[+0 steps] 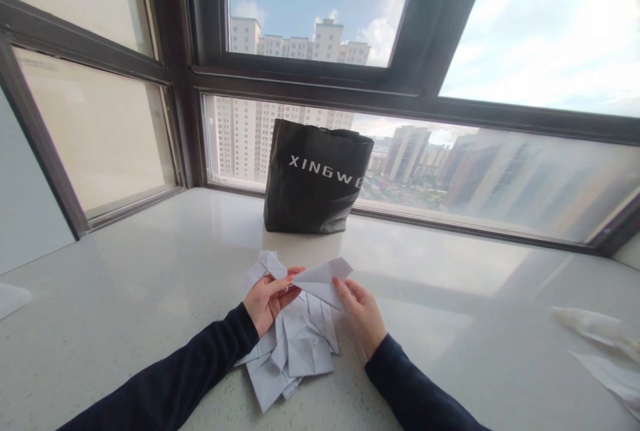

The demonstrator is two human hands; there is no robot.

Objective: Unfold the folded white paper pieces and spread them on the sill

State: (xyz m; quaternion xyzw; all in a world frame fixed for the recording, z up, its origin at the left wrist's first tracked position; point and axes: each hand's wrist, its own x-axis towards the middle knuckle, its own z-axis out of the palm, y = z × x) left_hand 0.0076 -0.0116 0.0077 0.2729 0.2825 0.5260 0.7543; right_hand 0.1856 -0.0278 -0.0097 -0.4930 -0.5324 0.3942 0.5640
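Between my two hands is a folded white sheet of paper [323,277], held above the sill with its narrow end to the left. My left hand [270,297] pinches that pointed end between thumb and fingers. At the wider right side, my right hand [359,307] grips the lower edge, thumb on top. Beneath them lies a loose pile of folded white papers [305,347], creased and overlapping, partly hidden by my left hand and the held sheet. Another crumpled paper piece [267,264] shows just behind my left hand.
A black bag [315,184] with white lettering stands upright on the pale speckled sill [150,271], against the window. Dark window frames [310,87] border the back. White papers or wrappers [595,327] lie at the right edge, and a white piece [13,299] at the far left.
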